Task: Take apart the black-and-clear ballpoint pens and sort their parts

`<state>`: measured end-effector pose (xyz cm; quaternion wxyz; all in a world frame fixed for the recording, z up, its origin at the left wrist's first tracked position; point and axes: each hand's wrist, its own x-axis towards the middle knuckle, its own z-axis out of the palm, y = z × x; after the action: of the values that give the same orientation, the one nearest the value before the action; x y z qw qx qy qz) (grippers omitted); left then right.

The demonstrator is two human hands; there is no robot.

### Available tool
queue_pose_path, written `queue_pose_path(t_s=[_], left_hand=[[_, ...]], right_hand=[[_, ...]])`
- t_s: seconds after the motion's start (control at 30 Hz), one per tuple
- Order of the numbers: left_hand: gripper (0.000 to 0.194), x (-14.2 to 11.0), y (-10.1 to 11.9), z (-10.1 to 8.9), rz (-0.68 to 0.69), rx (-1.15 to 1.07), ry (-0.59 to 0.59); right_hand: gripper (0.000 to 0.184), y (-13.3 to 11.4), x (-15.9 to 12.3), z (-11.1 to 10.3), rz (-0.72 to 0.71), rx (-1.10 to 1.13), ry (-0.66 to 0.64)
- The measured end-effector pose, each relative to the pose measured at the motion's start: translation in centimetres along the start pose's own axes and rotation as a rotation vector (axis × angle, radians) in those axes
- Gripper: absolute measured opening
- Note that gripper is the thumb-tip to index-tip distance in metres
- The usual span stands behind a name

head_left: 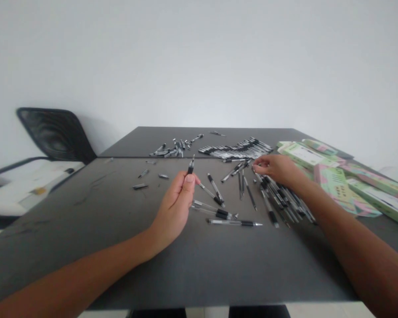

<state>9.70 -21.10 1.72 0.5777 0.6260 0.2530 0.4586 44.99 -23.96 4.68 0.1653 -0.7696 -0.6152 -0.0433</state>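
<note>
My left hand (174,207) grips a clear pen with a black barrel section (191,166), which stands upright above my fingers. My right hand (273,170) reaches over a tangled heap of similar pens (281,198), its fingertips pinched together among the pens nearest them. I cannot tell whether those fingers hold one. Several loose pens (215,211) lie between my hands, and one (234,223) lies flat near the front of the group. Farther back, many pens form a tight slanted row (235,150), and a smaller pile of pen parts (170,151) sits to its left.
The pens lie on a dark grey table (69,229) with a seam across it. Small pen parts (140,186) lie left of my left hand. Green and pink printed boxes (338,185) are stacked at the right edge. A black chair back (55,134) stands beyond the left side.
</note>
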Motion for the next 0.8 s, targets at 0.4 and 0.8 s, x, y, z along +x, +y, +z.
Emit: queue_pose_path(t_s=[0.4,0.8], left_hand=[[0.054,0.3,0.9,0.4,-0.164,0.034,-0.145],[0.038,0.9,0.0,-0.2,-0.131,0.233,-0.237]], right_hand=[[0.010,-14.3,-8.0,1.7,-0.697,0.597,0.218],[0.011,-13.0,-7.4,1.4,-0.709,0.348,0.305]])
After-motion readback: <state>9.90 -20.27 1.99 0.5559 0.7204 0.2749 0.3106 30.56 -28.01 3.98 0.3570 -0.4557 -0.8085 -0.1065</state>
